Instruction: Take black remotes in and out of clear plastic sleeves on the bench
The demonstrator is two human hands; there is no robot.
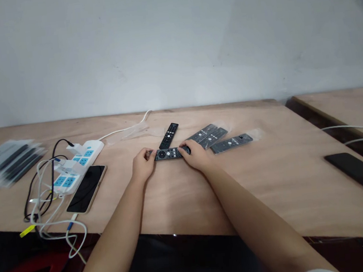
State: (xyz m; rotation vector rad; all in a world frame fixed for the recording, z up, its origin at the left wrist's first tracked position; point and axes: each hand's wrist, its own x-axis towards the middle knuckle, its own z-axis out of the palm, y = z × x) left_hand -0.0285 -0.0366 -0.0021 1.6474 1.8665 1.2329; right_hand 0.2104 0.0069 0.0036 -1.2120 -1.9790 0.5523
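Both hands are gripping one black remote [169, 153], which is lying crosswise at mid-table, buttons up. The left hand [143, 164] is pinching its left end, fingers curled over the top edge. The right hand [196, 156] is clamping the right end, fingers wrapped over it and hiding that tip. Can't tell if the remote is resting on the table [271, 187] or lifted just off it.

A second remote [169, 135], unwrapped, is lying just behind it, angled away toward the wall [171, 42], near end almost touching the held one. Three bagged remotes [213, 138] are sitting to the right of that, fanned out, the nearest right beside the right hand.

On the left, a white power strip [88, 154] with blue sockets is lying at an angle, with cables [40, 185] tangling off it and over the table edge. A phone [86, 189], screen dark, is lying right next to the strip. A stack of bagged items [7, 162] is sitting at the far left edge. Another dark phone [360, 173] is lying far right, well apart from the hands.
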